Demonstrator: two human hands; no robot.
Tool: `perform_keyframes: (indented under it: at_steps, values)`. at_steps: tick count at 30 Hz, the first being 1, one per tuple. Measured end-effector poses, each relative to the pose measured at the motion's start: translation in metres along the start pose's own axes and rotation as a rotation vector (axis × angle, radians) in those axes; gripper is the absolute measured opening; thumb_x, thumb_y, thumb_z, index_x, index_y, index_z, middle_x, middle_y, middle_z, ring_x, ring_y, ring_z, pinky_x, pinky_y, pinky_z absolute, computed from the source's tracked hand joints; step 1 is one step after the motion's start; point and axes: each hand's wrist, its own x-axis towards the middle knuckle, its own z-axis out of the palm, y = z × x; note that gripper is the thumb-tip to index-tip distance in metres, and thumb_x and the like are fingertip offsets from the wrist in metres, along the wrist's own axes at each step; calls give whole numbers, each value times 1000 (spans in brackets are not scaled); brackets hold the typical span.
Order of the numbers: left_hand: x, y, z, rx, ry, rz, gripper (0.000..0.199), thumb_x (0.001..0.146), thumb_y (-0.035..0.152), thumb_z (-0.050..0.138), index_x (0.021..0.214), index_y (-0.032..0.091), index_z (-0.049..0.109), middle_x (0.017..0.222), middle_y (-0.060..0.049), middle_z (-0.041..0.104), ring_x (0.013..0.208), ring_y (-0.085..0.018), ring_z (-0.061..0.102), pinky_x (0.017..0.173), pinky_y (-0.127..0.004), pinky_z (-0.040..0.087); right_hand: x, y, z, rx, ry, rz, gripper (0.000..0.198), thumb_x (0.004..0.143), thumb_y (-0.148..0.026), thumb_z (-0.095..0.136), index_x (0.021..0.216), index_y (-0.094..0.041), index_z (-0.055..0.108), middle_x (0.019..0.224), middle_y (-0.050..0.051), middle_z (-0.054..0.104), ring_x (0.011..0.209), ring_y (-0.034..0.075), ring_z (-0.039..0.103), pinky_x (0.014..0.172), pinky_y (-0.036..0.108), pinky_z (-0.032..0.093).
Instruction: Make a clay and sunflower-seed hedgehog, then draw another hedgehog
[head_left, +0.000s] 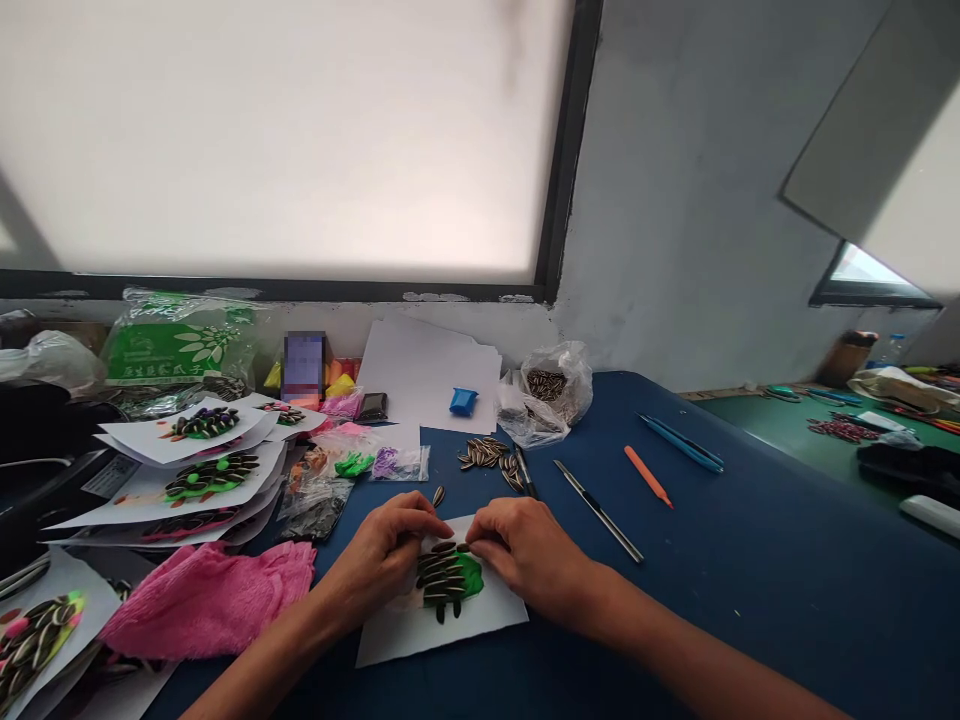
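Two bare hands work over a white card [480, 632] lying on the blue table [712, 610], at the bottom centre of the view. The left hand [394, 545] sits at the card's ten o'clock, fingers curled and thumb drawn in near the fingertips; whether it pinches anything, I cannot tell. The right hand [525, 548], at two o'clock, is mostly closed, its thumb and forefinger right by a seed at the top of the green clay [470, 575]; whether they grip it is unclear. Rows of striped seeds [441, 578] cover the clay's left part, with two more pointing to six o'clock. From the card, a loose seed pile [484, 453] lies between twelve and one, an orange marker [649, 477] at two, a pink cloth [217, 600] at nine, and stacked seed-decorated cards [247, 480] at ten.
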Motion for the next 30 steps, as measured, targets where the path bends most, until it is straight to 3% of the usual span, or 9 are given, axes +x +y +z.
perform_keyframes:
  at_steps: [18, 30]
  values:
    - [1, -4, 1, 60, -23, 5, 48, 70, 3, 37, 86, 25, 77, 87, -3, 59, 84, -16, 58, 78, -28, 46, 1, 2, 7, -80, -11, -30, 16, 87, -12, 59, 81, -18, 73, 76, 2, 66, 68, 11, 59, 62, 19, 40]
    - [1, -6, 1, 77, -8, 36, 50, 70, 2, 38, 86, 27, 78, 88, -3, 62, 84, -16, 58, 77, -28, 47, 2, -2, 12, -391, -74, -104, 22, 91, -12, 51, 77, -16, 67, 74, 2, 60, 63, 11, 49, 53, 23, 27]
